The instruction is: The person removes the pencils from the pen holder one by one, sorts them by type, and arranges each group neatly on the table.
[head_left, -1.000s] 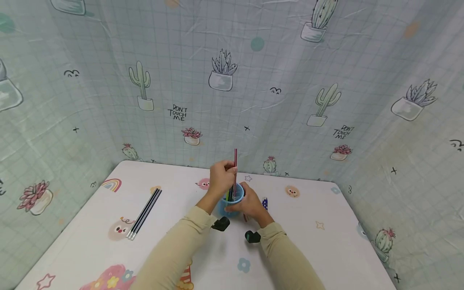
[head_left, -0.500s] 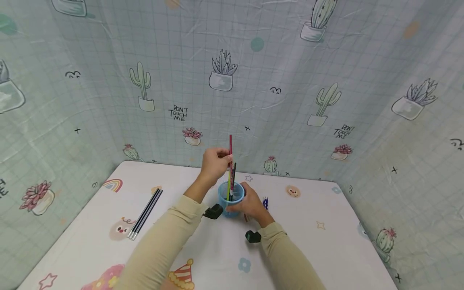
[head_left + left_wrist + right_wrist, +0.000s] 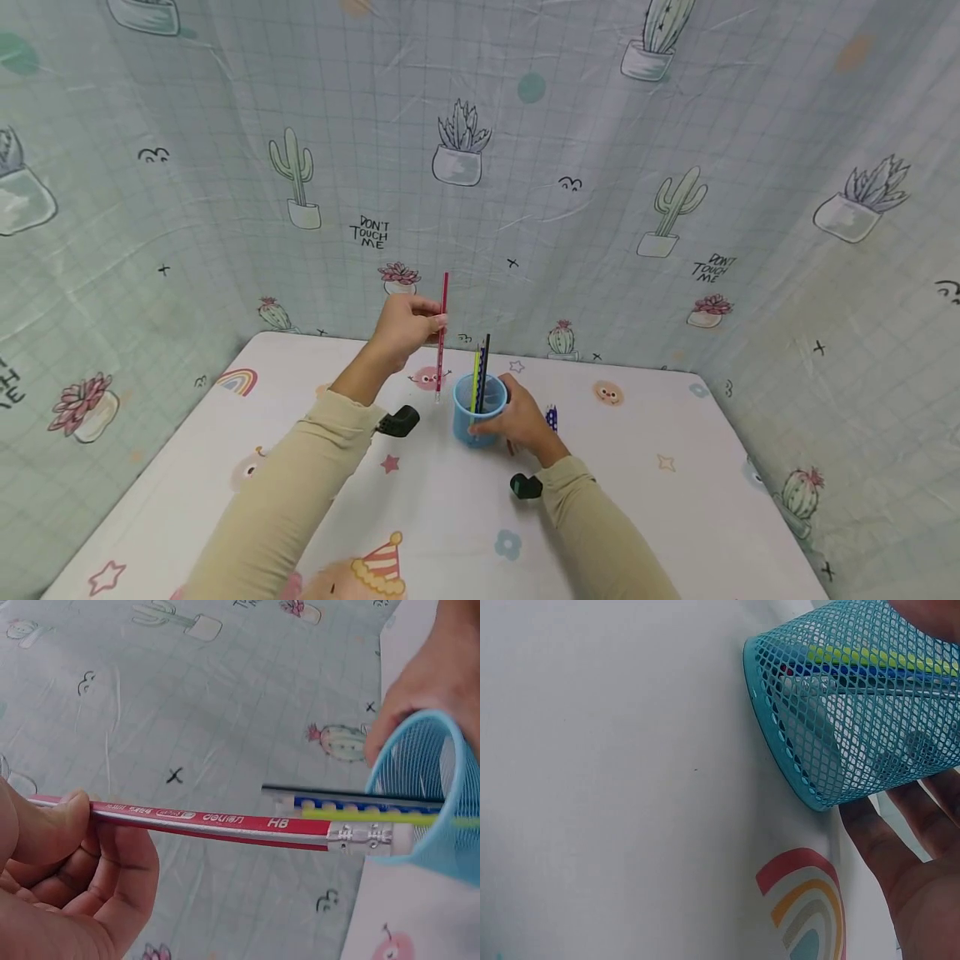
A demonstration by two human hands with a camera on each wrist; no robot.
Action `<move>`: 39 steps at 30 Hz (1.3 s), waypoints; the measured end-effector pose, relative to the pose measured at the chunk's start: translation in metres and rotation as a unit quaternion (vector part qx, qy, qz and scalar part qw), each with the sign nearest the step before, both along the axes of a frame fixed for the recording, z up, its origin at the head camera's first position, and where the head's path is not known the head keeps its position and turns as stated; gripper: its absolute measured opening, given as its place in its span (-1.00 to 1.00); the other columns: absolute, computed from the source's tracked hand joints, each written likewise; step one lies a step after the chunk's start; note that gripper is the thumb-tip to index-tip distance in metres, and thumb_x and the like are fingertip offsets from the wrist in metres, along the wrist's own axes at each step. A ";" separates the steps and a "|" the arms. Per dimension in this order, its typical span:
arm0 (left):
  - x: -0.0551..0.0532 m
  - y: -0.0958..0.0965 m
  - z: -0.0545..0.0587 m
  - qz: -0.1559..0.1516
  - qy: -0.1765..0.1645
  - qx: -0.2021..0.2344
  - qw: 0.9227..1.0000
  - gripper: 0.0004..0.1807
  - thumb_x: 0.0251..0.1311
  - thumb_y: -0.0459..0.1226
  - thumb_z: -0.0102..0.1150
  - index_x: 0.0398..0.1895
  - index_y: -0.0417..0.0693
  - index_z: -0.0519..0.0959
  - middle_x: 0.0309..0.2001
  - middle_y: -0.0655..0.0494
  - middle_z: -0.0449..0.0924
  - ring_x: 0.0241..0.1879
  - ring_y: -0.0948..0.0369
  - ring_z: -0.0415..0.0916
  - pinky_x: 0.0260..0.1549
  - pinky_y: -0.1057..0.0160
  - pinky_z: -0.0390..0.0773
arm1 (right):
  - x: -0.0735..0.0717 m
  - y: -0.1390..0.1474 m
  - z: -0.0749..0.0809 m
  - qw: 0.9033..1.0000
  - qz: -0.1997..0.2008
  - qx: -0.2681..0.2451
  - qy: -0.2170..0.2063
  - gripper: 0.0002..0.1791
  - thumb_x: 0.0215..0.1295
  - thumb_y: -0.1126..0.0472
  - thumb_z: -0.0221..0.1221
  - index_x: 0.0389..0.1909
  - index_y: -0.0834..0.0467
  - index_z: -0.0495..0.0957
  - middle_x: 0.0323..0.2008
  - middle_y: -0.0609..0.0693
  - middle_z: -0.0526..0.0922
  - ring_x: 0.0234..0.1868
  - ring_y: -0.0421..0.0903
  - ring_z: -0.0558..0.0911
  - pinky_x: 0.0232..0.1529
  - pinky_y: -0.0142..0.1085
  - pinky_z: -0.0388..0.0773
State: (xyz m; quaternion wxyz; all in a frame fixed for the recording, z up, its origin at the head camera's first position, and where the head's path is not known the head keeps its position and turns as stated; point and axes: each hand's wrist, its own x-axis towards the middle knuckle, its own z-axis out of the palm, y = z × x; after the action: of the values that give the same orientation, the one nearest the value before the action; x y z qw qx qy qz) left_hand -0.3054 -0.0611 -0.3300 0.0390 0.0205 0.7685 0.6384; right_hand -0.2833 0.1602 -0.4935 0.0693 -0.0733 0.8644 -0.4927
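Between thumb and fingers, my left hand [image 3: 405,332] pinches a red pencil [image 3: 255,827] marked HB. The pencil stands almost upright to the left of the cup, eraser end down and above the tabletop. My right hand [image 3: 522,419] grips the side of a light-blue mesh pencil cup [image 3: 467,431] standing on the table. Inside the cup are a yellow-green pencil [image 3: 475,379], a blue dotted pencil [image 3: 304,804] and a black pencil [image 3: 487,350]. Through the mesh in the right wrist view, their lower ends show near the cup's base [image 3: 784,757].
Blue dotted pencils [image 3: 552,418] lie on the white printed table [image 3: 622,517] just beyond my right wrist. A cactus-print curtain [image 3: 480,225] rises behind the table's far edge and along both sides. My left sleeve [image 3: 277,492] stretches over the table's left part.
My left hand has drawn the red pencil up out of the cup and moved left with it. My right hand stays on the cup. Dark pencils at the left are now hidden behind my left arm.
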 end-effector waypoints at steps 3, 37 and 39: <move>-0.001 -0.013 -0.003 -0.004 -0.013 -0.012 1.000 -0.78 0.32 -0.39 0.16 -0.05 -0.38 0.56 -0.19 -0.05 0.55 -0.31 0.23 0.58 -0.21 0.25 0.72 | 0.000 0.000 0.000 1.000 0.000 0.002 -0.003 0.02 -0.42 0.04 0.67 0.18 -0.02 0.35 0.16 -0.04 0.56 0.22 0.05 0.53 0.29 0.08 0.49; 0.012 -0.143 -0.084 0.009 -0.130 -0.107 0.986 -0.67 0.34 -0.34 0.15 0.06 -0.41 0.50 -0.16 -0.07 0.60 -0.32 0.25 0.60 -0.28 0.30 0.71 | -0.003 0.000 -0.002 1.000 -0.005 0.000 -0.009 0.00 -0.43 0.05 0.68 0.15 -0.03 0.36 0.16 -0.03 0.55 0.23 0.07 0.52 0.31 0.09 0.46; 0.013 -0.148 -0.090 0.008 -0.134 -0.105 0.985 -0.67 0.33 -0.34 0.17 0.06 -0.41 0.50 -0.18 -0.04 0.60 -0.33 0.26 0.59 -0.29 0.29 0.71 | -0.002 0.001 -0.001 1.000 -0.006 0.000 -0.008 0.00 -0.42 0.03 0.67 0.16 -0.03 0.36 0.17 -0.03 0.55 0.24 0.06 0.52 0.30 0.10 0.47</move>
State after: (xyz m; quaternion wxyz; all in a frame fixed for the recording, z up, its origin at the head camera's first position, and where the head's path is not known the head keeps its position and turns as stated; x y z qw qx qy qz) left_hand -0.2919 -0.2088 -0.4204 0.1385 -0.0752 0.8195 0.5510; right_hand -0.2853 0.1609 -0.4947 0.0738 -0.0643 0.8642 -0.4935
